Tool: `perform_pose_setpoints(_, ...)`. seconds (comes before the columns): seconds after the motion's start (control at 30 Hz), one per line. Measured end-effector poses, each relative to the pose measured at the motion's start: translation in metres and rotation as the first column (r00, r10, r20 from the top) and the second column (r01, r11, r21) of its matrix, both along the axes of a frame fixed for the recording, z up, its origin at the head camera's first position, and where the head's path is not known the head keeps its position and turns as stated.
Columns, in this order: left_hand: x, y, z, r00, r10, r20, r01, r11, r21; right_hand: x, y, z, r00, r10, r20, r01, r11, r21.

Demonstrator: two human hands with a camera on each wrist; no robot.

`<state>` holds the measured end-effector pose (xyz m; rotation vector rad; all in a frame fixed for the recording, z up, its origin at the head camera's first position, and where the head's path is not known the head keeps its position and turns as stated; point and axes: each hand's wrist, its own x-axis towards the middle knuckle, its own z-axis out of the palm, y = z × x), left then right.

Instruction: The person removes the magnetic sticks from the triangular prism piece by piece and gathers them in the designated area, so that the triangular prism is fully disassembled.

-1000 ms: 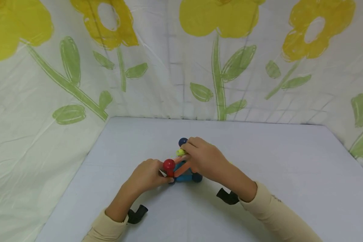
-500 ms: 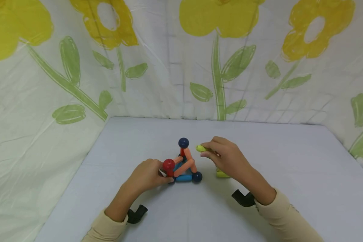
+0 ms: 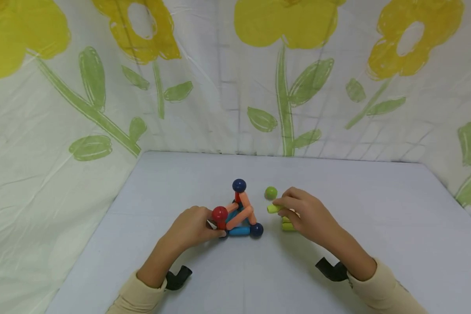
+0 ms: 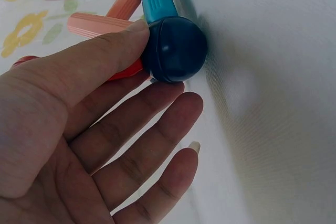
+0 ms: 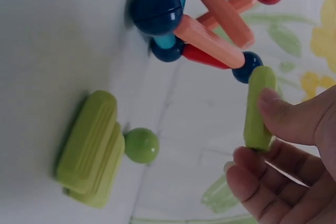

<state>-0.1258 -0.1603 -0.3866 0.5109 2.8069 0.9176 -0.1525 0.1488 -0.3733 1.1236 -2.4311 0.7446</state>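
Observation:
A frame of magnetic rods and balls point(image 3: 240, 218) stands mid-table, with blue, peach and red rods. Navy balls join its base, another navy ball point(image 3: 239, 185) tops one red rod, and a red ball point(image 3: 220, 213) tops another. My left hand point(image 3: 194, 224) pinches the frame's near left corner, its thumb right beside a navy ball point(image 4: 176, 51) in the left wrist view. To the right, my right hand point(image 3: 308, 213) holds a yellow-green rod point(image 5: 257, 111) between thumb and fingers, above the table. In the right wrist view, one peach rod point(image 5: 226, 11) has a free end.
Yellow-green rods point(image 5: 92, 145) lie side by side on the table below my right hand. A green ball point(image 3: 271, 192) sits just beyond them. Behind the white table point(image 3: 377, 226) hangs a sheet printed with yellow flowers point(image 3: 286, 22).
My right hand has drawn away from the frame to the right, carrying the yellow-green rod. The green ball and the rods on the table have come into sight. My left hand stays put.

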Motion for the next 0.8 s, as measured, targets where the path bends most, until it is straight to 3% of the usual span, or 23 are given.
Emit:
perform_pose_setpoints(0.37,0.000,0.000,0.000,1.000,-0.001,-0.007,0.001,1.000,-0.008,0.021,0.017,-0.011,0.985,-0.090,0.150,0.070,0.988,0.135)
perform_pose_setpoints(0.8,-0.001,0.001,0.000,1.000,0.008,0.012,-0.008,1.000,-0.020,0.034,0.028,-0.025,0.962,-0.171,0.214,0.106,0.953,0.284)
